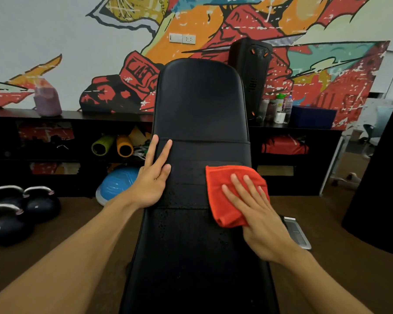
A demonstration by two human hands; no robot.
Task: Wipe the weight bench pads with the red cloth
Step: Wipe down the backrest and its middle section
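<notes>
Your right hand [259, 214] pressed the folded red cloth [225, 196] flat under spread fingers [238, 189] at the right edge of the long black padded weight bench pad [191, 257], whose length ran straight away from you. Your left hand [152, 180], fingers straight, rested on the left edge, so the droplet-flecked pad lay left of the cloth.
</notes>
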